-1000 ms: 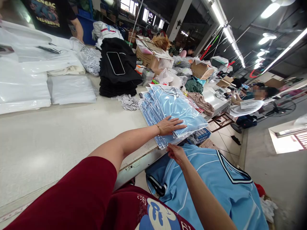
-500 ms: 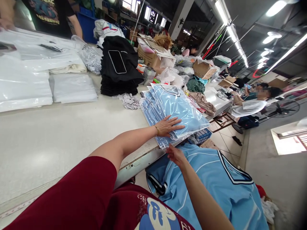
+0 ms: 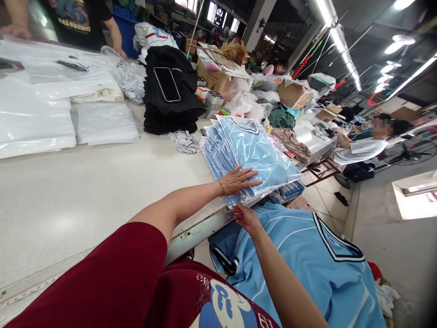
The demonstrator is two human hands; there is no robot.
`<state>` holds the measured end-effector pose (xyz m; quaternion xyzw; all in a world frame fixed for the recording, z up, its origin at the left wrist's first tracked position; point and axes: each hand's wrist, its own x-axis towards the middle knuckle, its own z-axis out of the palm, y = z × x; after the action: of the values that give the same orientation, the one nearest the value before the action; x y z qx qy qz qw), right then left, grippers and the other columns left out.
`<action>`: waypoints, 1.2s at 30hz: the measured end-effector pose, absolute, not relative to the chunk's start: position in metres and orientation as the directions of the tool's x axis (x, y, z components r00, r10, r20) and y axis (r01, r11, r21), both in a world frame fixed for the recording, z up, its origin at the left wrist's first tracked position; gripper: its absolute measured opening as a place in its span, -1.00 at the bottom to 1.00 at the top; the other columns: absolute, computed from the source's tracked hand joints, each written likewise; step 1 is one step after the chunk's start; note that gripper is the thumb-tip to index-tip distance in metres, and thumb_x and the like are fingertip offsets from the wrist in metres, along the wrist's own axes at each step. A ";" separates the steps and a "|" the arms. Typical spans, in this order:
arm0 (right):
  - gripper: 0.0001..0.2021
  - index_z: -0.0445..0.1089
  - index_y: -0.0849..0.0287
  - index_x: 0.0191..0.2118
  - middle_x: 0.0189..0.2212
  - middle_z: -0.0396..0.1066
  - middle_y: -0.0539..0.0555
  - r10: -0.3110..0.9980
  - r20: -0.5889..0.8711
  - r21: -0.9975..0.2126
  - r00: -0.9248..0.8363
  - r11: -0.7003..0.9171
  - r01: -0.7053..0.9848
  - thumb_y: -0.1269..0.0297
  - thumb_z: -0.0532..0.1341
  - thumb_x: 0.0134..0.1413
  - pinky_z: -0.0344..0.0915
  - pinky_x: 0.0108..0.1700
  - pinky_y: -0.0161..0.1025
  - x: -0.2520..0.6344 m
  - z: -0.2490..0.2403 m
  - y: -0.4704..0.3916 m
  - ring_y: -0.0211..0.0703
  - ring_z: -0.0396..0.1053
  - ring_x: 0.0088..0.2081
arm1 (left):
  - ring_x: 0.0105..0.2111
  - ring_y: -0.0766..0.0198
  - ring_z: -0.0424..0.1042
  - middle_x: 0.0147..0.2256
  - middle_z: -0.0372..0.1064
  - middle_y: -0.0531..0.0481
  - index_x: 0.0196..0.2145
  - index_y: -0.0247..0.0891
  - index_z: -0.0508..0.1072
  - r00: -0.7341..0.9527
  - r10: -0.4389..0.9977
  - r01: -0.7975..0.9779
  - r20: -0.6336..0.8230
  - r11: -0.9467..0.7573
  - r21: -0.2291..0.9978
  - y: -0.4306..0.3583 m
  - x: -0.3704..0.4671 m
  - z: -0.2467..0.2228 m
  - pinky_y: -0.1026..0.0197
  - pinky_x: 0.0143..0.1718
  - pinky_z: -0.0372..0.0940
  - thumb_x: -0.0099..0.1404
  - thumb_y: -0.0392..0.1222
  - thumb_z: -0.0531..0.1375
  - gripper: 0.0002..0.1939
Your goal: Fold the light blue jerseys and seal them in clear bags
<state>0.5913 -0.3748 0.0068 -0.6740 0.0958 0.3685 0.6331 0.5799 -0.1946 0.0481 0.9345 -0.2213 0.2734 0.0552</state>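
**Two hands at a stack of bagged blue shirts**

Two hands work at the near edge of a long pale desk (image 3: 85,196). The left hand (image 3: 238,180) lies flat and open, fingers spread, pressing on top of a fanned stack of light-blue shirts in clear plastic bags (image 3: 249,155). The right hand (image 3: 246,217) sits just below it at the desk's edge, fingers loosely curled against the underside of the stack; whether it grips anything cannot be told. A loose light-blue jersey (image 3: 300,269) with dark trim lies beneath that arm. Farther along the desk sit a pile of black garments (image 3: 170,114) with a phone (image 3: 167,84) on top, white bagged packs (image 3: 102,123) and cardboard boxes (image 3: 215,79). Strip lights (image 3: 336,38) run along the ceiling of the workshop.
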 end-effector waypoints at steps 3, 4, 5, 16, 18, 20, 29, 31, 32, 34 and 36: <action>-0.84 0.32 0.21 -0.50 -0.68 0.38 -0.03 0.336 -0.589 -0.802 0.735 -0.134 -0.582 0.30 0.32 -0.18 0.12 -0.71 -0.43 0.594 0.005 -0.367 -0.36 0.24 -0.71 | 0.25 0.00 -0.21 0.27 -0.20 -0.16 0.24 -0.15 -0.02 0.764 -0.382 -0.450 0.520 -0.893 0.005 -0.193 0.577 0.050 -0.10 0.21 -0.32 0.06 -0.20 0.25 -0.17; -0.84 0.30 0.20 -0.52 -0.70 0.35 -0.06 0.334 -0.578 -0.808 0.744 -0.110 -0.579 0.33 0.32 -0.18 0.12 -0.71 -0.44 0.596 0.007 -0.365 -0.38 0.23 -0.71 | 0.25 -0.01 -0.22 0.27 -0.21 -0.17 0.24 -0.16 -0.02 0.764 -0.392 -0.462 0.511 -0.887 0.010 -0.192 0.576 0.050 -0.11 0.20 -0.33 0.04 -0.18 0.26 -0.15; -0.85 0.29 0.20 -0.53 -0.72 0.33 -0.08 0.333 -0.569 -0.812 0.752 -0.087 -0.577 0.36 0.31 -0.18 0.10 -0.71 -0.46 0.598 0.009 -0.364 -0.40 0.21 -0.71 | 0.26 -0.03 -0.24 0.27 -0.23 -0.19 0.24 -0.18 -0.03 0.763 -0.408 -0.478 0.502 -0.878 0.013 -0.191 0.576 0.051 -0.12 0.20 -0.34 0.02 -0.16 0.27 -0.13; -0.90 0.30 0.16 -0.51 -0.66 0.34 -0.10 0.363 -0.539 -0.826 0.760 -0.048 -0.562 0.34 0.25 -0.12 0.16 -0.65 -0.46 0.598 0.017 -0.365 -0.42 0.23 -0.65 | 0.26 -0.05 -0.27 0.28 -0.27 -0.22 0.25 -0.20 -0.05 0.727 -0.470 -0.532 0.501 -0.847 -0.024 -0.186 0.580 0.042 -0.10 0.20 -0.36 -0.02 -0.10 0.29 -0.06; -0.89 0.32 0.17 -0.50 -0.65 0.36 -0.07 0.366 -0.567 -0.815 0.738 -0.121 -0.566 0.31 0.27 -0.14 0.15 -0.68 -0.44 0.595 0.014 -0.367 -0.39 0.25 -0.67 | 0.26 -0.02 -0.25 0.28 -0.25 -0.19 0.24 -0.16 -0.04 0.740 -0.438 -0.500 0.511 -0.866 -0.019 -0.188 0.580 0.039 -0.09 0.21 -0.36 -0.01 -0.16 0.29 -0.09; -0.84 0.33 0.20 -0.51 -0.67 0.38 -0.02 0.351 -0.607 -0.793 0.713 -0.211 -0.571 0.28 0.31 -0.20 0.10 -0.74 -0.42 0.589 0.007 -0.368 -0.35 0.23 -0.72 | 0.26 0.00 -0.25 0.28 -0.25 -0.17 0.24 -0.14 -0.04 0.748 -0.422 -0.481 0.512 -0.876 -0.020 -0.189 0.581 0.038 -0.09 0.21 -0.35 0.01 -0.20 0.29 -0.10; -0.81 0.27 0.18 -0.55 -0.76 0.23 -0.14 0.327 -0.504 -0.864 0.799 -0.189 -0.467 0.27 0.31 -0.27 -0.03 -0.77 -0.48 0.585 -0.010 -0.356 -0.47 0.08 -0.77 | 0.26 0.01 -0.27 0.27 -0.22 -0.15 0.23 -0.15 0.00 0.770 -0.387 -0.477 0.507 -0.877 0.055 -0.190 0.572 0.042 -0.09 0.22 -0.36 0.04 -0.26 0.24 -0.17; -0.80 0.30 0.19 -0.54 -0.73 0.27 -0.12 0.353 -0.492 -0.871 0.796 -0.201 -0.449 0.23 0.32 -0.27 0.02 -0.75 -0.46 0.587 -0.007 -0.361 -0.44 0.13 -0.75 | 0.27 0.02 -0.30 0.27 -0.22 -0.14 0.22 -0.13 0.03 0.795 -0.286 -0.434 0.536 -0.885 0.171 -0.191 0.564 0.036 -0.09 0.21 -0.36 0.06 -0.29 0.21 -0.22; -0.79 0.32 0.19 -0.54 -0.71 0.30 -0.08 0.364 -0.497 -0.868 0.787 -0.222 -0.445 0.21 0.32 -0.28 0.05 -0.74 -0.44 0.589 -0.006 -0.366 -0.41 0.16 -0.74 | 0.27 0.02 -0.32 0.28 -0.23 -0.14 0.22 -0.14 0.03 0.812 -0.187 -0.386 0.552 -0.882 0.270 -0.192 0.559 0.031 -0.10 0.21 -0.36 0.06 -0.29 0.20 -0.23; -0.78 0.35 0.21 -0.51 -0.65 0.38 0.00 0.364 -0.515 -0.855 0.776 -0.278 -0.438 0.22 0.34 -0.32 0.09 -0.74 -0.39 0.597 -0.005 -0.382 -0.33 0.23 -0.72 | 0.27 0.02 -0.32 0.28 -0.25 -0.19 0.23 -0.21 -0.02 0.844 0.112 -0.245 0.524 -0.790 0.562 -0.194 0.550 0.018 -0.11 0.21 -0.32 0.05 -0.26 0.19 -0.20; -0.78 0.38 0.20 -0.46 -0.58 0.43 0.06 0.308 -0.509 -0.851 0.804 -0.318 -0.418 0.24 0.34 -0.31 0.14 -0.72 -0.37 0.618 -0.002 -0.403 -0.27 0.29 -0.69 | 0.26 0.03 -0.25 0.27 -0.25 -0.23 0.24 -0.27 -0.13 0.849 0.452 -0.064 0.274 -0.426 0.902 -0.198 0.545 0.005 -0.08 0.20 -0.20 0.06 -0.16 0.20 -0.14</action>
<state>0.6183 -0.4035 -0.0023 -0.7496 0.0364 0.3113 0.5830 0.5453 -0.1978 0.0050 0.8075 0.1202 0.2473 0.5219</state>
